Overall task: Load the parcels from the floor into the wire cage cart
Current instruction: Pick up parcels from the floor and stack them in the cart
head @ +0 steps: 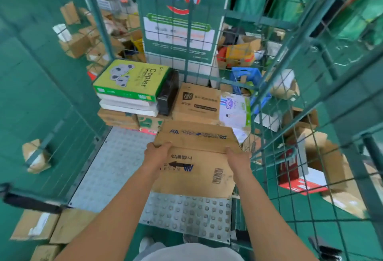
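A brown cardboard parcel (196, 157) with a barcode and blue lettering is inside the green wire cage cart (275, 86), over its studded metal floor (116, 167) near the right side. My left hand (158, 153) grips the parcel's left top edge and my right hand (236, 158) grips its right top edge. Behind it stand a green copier-paper box (132, 78) on white packs, a black wrapped parcel (168, 93), a brown box (198, 100) and a white bag (235, 108).
Loose cardboard parcels (56, 225) lie on the green floor at lower left. More boxes (310, 161) and a blue crate (246, 76) are heaped outside the right wire wall. A green poster (178, 12) hangs on the cart's back wall.
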The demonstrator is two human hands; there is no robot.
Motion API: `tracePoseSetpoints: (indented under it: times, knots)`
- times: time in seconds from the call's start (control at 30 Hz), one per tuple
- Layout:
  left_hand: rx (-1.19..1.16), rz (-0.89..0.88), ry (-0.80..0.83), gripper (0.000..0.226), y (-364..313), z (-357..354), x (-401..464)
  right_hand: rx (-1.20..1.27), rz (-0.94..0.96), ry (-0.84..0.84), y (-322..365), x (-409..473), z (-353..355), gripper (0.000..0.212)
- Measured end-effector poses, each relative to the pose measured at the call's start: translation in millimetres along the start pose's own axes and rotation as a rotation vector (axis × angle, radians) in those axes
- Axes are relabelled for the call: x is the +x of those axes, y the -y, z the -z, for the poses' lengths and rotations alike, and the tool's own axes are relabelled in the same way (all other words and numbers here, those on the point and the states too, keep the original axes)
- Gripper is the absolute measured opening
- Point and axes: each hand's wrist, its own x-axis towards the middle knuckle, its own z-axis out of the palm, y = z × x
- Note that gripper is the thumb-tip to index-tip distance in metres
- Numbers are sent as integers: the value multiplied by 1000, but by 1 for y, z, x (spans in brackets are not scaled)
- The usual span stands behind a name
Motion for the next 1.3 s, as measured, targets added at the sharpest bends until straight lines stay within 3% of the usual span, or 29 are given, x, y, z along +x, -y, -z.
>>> tracePoseSetpoints:
  times: [0.07, 0.23, 0.57, 0.73, 0.83, 0.9, 0.97, 1.07, 1.2, 1.3]
  knots:
    - [13, 22, 42, 85, -10, 1, 7, -16, -5, -27, 8, -11, 2, 111]
    - [52, 28, 113, 70, -28, 1, 18, -62, 17, -81, 13, -13, 5, 94]
    - [103, 78, 123, 80, -37, -50, 63, -102, 40, -133, 35, 29, 22, 85]
    - [56, 139, 81, 70, -44, -99, 83, -178, 176, -99, 82, 83, 41, 67]
    - [25, 201, 48, 80, -47, -128, 103, -225, 311, -37, 123, 126, 44, 65]
    - [-53, 260, 31, 84, -45, -151, 120, -360, 411, -1, 158, 161, 38, 58]
    - [-136, 277, 47, 80, -42, -176, 134, -601, 510, 0, 194, 192, 29, 73]
    - [-209, 305, 118, 57, -42, -220, 147, -907, 689, -9, 242, 240, 8, 81]
    - [-255, 308, 198, 35, -54, -283, 168, -1071, 948, -52, 298, 290, -5, 78]
    - [-61, 251, 242, 34, -66, -327, 199, -1173, 862, 40, 291, 331, 0, 79]
